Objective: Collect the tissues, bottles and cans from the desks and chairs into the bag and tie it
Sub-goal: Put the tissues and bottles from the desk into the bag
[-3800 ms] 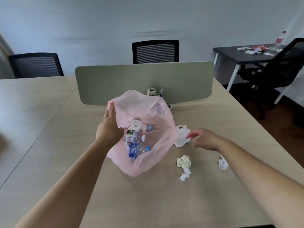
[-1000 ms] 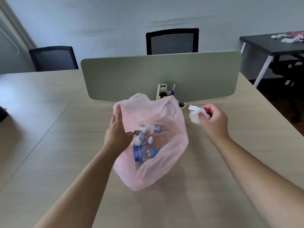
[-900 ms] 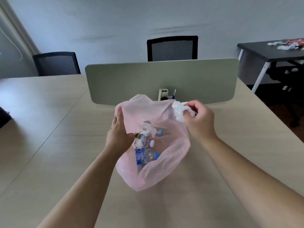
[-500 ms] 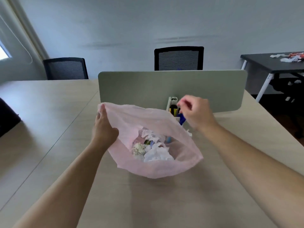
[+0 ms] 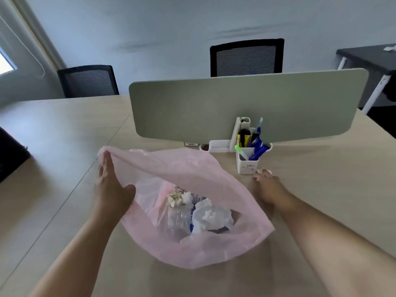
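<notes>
Pink bag (image 5: 192, 249) lies open on the wood desk (image 5: 64, 146), its mouth facing near. At its left rim the left hand (image 5: 111, 189) grasps the film: the straight fingers (image 5: 105, 168) run up the outside, the rim folds over their tips, and the thumb presses inside. Within the bag lie crumpled tissues (image 5: 212, 215) and a clear bottle (image 5: 179, 219), right of that thumb and apart from it. Farther right, a white pen pot (image 5: 246, 166) stands just beyond the bag. One loose tissue (image 5: 261, 170) lies on the desk just right of the pot, at the bent fingertips (image 5: 260, 179) of the right hand (image 5: 267, 187). It appears to touch them, but I cannot tell whether they pinch it.
</notes>
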Available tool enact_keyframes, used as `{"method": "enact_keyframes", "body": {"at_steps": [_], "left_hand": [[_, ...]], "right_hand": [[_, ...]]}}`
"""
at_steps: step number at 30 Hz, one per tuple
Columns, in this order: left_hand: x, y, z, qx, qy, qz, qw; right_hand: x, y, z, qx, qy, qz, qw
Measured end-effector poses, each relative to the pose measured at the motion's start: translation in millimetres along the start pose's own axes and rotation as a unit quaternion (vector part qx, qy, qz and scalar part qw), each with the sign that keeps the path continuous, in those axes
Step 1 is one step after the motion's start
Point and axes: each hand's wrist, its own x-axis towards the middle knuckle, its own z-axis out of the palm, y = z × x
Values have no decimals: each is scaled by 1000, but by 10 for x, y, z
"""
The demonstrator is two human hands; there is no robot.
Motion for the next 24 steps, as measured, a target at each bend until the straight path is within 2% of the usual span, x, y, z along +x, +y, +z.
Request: {"method": "enact_keyframes", "body": {"at_steps": [3,5,7,9,13,15,16,18,20,21,22,24], "left_hand": [[-40,50,113,-5,-17,11,1000],[-66,104,151,-10,-28,20,999],[-91,174,149,-13,-37,36,999],[-120,258,123,-13,-48,47,998],[-208,427,-9,-28,-50,70,996],[-263,484,-79,-34,-52,88,994],[-297,506,-105,-33,-57,94,993],[-396,536,-199,-32,-66,104,992],[-479,550,-250,-28,-72,116,990],[-511,554,-271,-25,-76,120,990],[-545,544,-304,-25,-77,123,989],[-577,527,-347,-28,-77,126,989]], "right_hand": [[10,47,70,48,55,14,997],[-24,68,90,111,44,51,992],[-109,59,-53,144,11,40,989],[-236,-17,-398,184,49,11,982],[-741,-425,-1349,326,244,-39,913],[-1071,-740,-1562,363,269,-109,885],[-1247,-890,-1572,371,256,-155,879],[-1532,-1119,-1416,330,169,-248,895],[-1620,-1200,-1118,176,52,-307,934],[-1627,-1178,-974,92,38,-315,944],[-1655,-1128,-871,38,70,-317,945],[-1674,-977,-734,-4,202,-292,935]]}}
